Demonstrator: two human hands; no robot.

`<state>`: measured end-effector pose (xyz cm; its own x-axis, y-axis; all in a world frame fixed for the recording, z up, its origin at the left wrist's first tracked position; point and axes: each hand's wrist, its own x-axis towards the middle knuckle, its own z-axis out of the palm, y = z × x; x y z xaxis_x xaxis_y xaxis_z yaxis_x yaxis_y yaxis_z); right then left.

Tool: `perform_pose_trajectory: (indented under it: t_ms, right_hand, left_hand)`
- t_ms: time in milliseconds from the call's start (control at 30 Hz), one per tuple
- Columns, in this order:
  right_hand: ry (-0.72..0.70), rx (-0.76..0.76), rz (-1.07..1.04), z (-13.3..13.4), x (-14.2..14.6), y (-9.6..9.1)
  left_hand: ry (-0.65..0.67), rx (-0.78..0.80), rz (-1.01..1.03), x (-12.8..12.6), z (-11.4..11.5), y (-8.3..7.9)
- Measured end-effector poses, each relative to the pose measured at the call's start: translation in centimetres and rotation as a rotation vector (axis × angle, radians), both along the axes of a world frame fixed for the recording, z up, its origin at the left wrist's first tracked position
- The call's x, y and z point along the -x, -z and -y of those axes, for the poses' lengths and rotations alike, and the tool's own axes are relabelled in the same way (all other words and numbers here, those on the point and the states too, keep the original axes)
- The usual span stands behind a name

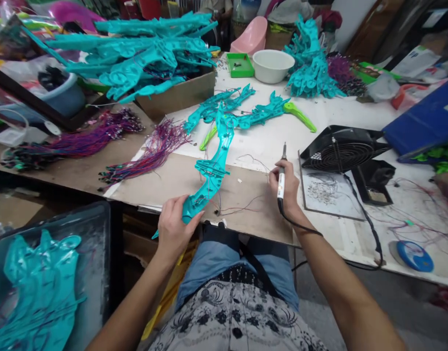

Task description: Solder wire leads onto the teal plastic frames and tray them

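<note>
My left hand (176,222) is closed round the near end of a teal plastic shell (209,178) at the table's front edge. The shell is long and curved, and thin wires (242,207) trail from it over the brown board. In my right hand (285,183) a soldering iron (281,180) with a white and black handle points up and away from me, its tip apart from the shell. A wire crosses the board close to my right fingers. More teal shells (267,112) lie beyond, with bright green pieces (300,116) attached or beside them.
Bundles of purple wires (154,151) lie to the left. A cardboard box (180,95) piled with teal shells stands behind them. At right are a black fan (340,148), a soldering stand (375,183) and a blue round tin (414,256). A dark bin (107,253) stands lower left.
</note>
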<state>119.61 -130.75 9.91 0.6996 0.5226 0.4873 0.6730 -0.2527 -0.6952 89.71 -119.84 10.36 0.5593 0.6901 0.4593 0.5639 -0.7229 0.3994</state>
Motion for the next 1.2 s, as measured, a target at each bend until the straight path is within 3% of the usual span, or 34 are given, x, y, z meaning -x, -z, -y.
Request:
perform_pose_trajectory:
  t_ms: [200,333,567,767,867,967,1100,1200]
  right_hand:
    - [0.042,0.084,0.318,6.7,0.4,0.7]
    - [0.006,0.187,0.453,7.8,-0.3,0.6]
    - [-0.159,0.115,0.25,3.0,-4.6,-0.6]
    - [-0.199,0.123,0.106,-1.7,-7.9,0.6]
    - [-0.207,0.114,0.045,-3.3,-8.8,1.4]
    - [-0.237,0.112,0.02,-4.4,-9.1,2.1]
    - [-0.279,0.107,0.031,-5.2,-8.8,2.7]
    - [-0.264,0.111,0.068,-5.5,-8.6,3.0]
  left_hand:
    - [0.2,0.039,-0.097,-2.6,-1.2,1.2]
    - [0.343,0.085,-0.172,-3.3,-2.9,1.8]
    - [0.396,0.144,-0.229,-3.4,-5.4,1.7]
    - [0.431,0.274,-0.123,-4.2,-5.9,-1.0]
    - [0.352,0.257,0.024,-7.4,-6.0,-2.5]
    - [0.352,0.232,0.029,-13.0,-6.1,-3.4]
    - [0.37,0.213,-0.177,-21.2,-6.0,-3.3]
    - [0.329,0.186,-0.368,-25.5,-5.8,-2.9]
